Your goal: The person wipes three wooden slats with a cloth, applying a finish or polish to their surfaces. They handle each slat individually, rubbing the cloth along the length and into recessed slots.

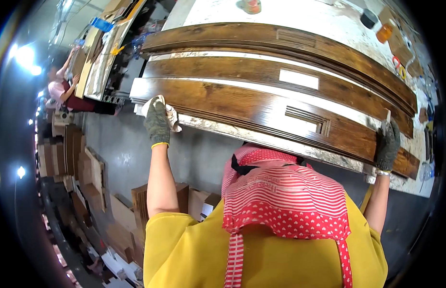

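Observation:
My left hand [157,124], in a camouflage-patterned glove with a yellow cuff, is closed on a crumpled white rag [172,117] at the left end of the nearest brown wooden board [218,100]. This board is glossy and has a grooved rectangular recess right of its middle. Near its right end is my right hand [388,146], in a dark glove, with its fingers closed around a thin pale stick-like piece [388,115] whose kind I cannot make out. Behind lie a second brown board [223,68] with a rectangular cutout and a third, moulded board [223,33].
The boards rest on a paint-smeared white table [213,12]. At its far right are an orange bottle [385,31], a dark cup [368,19] and scissors [401,72]. A co-worker [64,89] stands at another bench on the left. Cardboard boxes [167,199] and panels stand on the floor.

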`<state>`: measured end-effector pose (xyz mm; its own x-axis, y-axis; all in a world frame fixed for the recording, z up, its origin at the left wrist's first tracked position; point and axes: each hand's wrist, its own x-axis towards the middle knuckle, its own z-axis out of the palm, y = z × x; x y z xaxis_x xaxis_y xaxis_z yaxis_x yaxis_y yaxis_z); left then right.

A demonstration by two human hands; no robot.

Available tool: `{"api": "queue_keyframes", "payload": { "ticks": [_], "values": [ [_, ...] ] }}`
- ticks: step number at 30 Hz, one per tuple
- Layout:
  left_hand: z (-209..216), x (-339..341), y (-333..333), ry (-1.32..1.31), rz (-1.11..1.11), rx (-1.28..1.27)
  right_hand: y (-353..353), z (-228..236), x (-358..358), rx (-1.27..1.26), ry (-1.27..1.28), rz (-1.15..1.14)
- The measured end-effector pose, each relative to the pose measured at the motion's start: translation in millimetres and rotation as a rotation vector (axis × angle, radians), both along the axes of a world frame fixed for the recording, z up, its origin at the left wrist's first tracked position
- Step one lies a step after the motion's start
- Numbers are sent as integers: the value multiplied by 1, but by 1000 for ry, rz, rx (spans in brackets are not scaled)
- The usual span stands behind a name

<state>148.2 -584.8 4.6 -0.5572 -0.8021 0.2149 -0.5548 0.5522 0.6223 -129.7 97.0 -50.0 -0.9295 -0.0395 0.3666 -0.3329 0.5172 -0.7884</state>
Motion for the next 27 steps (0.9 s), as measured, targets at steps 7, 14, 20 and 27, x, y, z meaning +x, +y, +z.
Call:
{"api": "queue_keyframes", "payload": {
  "ticks": [7, 14, 20, 27],
  "values": [
    [22, -42, 121, 199, -434, -506, -105, 10, 29, -939, -471, 117],
    [-27, -62, 140, -276, -602, -488, -128, 4, 37, -57, -33, 33],
    [-44, -16, -35, -399, -375, -634, -101, -16, 27, 551, 311, -33],
    [-46, 15, -188, -409, -256, -496, -80, -21, 19, 794, 307, -101]
  ]
}}
